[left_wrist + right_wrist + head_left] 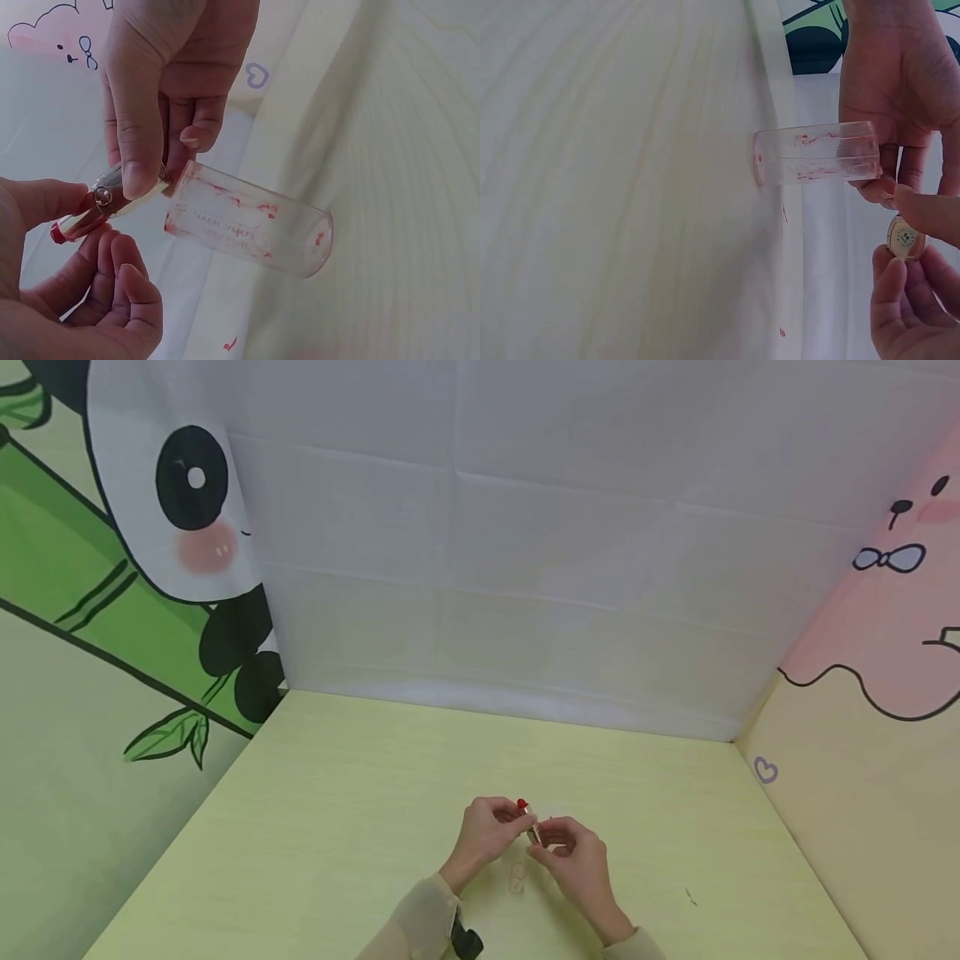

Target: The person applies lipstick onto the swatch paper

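Observation:
Between both hands is a lipstick in a gold tube (88, 222), its red tip (522, 803) exposed. My left hand (486, 837) pinches the tube near the red end, thumb on one side and fingers on the other. Over at the opposite end, my right hand (577, 860) pinches the base with thumb and fingers. The round base end (905, 238) faces the camera in the right wrist view. A clear cap (251, 221) smeared with red stands on the table just below the hands, held by neither.
Small red marks (230, 344) lie on the pale yellow table (337, 827). Farther right is a thin dark mark (691, 897). A white sheet (525, 568) hangs behind, with printed panda and pink animal walls at the sides. A black device (467, 941) sits at the left cuff.

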A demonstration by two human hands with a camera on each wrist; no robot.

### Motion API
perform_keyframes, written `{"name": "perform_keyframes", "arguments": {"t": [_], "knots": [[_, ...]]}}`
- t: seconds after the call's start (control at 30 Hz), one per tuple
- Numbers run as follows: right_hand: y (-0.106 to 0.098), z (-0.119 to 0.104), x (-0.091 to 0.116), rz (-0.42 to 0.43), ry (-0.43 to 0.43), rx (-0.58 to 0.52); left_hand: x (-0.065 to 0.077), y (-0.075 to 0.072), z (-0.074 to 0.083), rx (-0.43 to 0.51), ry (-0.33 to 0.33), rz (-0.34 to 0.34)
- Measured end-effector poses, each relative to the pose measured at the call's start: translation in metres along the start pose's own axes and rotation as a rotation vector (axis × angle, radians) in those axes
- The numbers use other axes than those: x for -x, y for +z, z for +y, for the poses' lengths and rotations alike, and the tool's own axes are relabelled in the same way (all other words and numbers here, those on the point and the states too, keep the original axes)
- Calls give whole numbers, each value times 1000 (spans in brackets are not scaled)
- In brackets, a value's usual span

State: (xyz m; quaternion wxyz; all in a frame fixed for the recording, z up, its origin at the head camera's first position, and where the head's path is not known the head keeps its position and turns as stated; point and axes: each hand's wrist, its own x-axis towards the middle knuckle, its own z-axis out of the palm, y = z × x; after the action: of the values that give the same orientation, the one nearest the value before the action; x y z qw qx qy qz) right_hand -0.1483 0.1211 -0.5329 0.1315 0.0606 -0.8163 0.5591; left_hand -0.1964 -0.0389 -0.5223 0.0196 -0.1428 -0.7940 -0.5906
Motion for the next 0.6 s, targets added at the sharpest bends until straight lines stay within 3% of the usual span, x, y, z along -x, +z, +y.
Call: {"name": "perform_keyframes", "arguments": {"t": [0.13,0.27,0.47,0.6], "knots": [[1,-1,3,-21,42,-68,2,-3,0,28,-12,-20],[-2,-2,2,-88,142,-194,4,-6,1,42,-12,-38],[-11,-3,-1,-299,283,-352,7,-11,4,64,-8,-60],[-13,-1,1,-405,331,-496,8,-13,6,71,-14,-77]]}}
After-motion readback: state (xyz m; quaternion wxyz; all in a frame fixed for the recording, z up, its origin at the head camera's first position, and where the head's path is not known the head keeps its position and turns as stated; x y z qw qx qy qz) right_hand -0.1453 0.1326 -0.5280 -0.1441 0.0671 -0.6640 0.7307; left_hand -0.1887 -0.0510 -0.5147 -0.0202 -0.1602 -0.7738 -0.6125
